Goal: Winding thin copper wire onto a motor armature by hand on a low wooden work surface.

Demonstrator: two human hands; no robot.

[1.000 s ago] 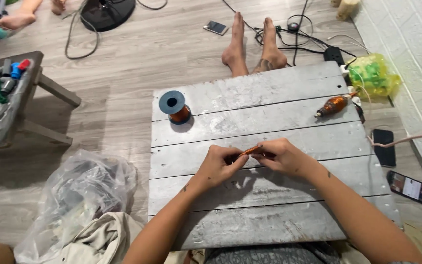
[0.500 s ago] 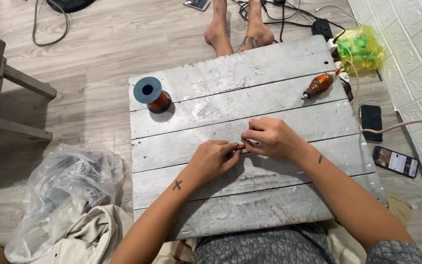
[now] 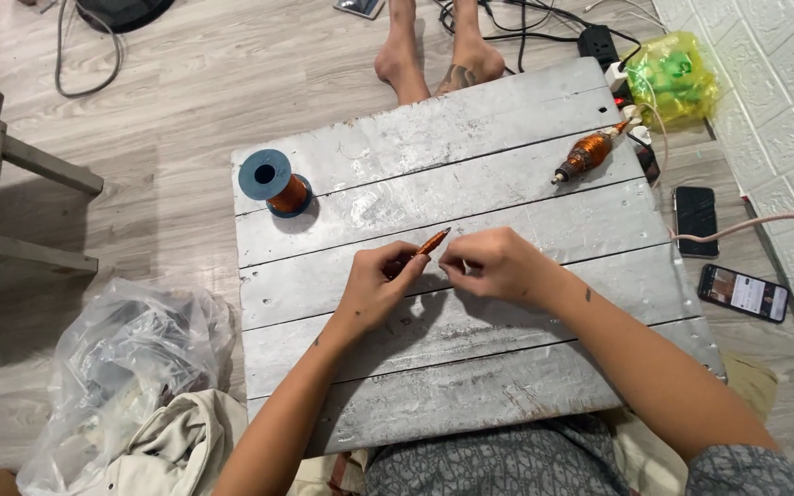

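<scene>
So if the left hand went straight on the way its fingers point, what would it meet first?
Probably the right hand, close ahead. The left hand points up-right along the small copper-wound piece it holds; depth is hard to judge.

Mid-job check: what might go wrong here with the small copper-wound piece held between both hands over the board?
1. The copper-wound piece is pinched only at its lower end by the left hand; it may slip onto the grey plank board.
2. The right hand pinches close beside it; any fine wire there, too thin to see, might snap or tangle.
3. The wire spool stands loose and could tip.
</scene>
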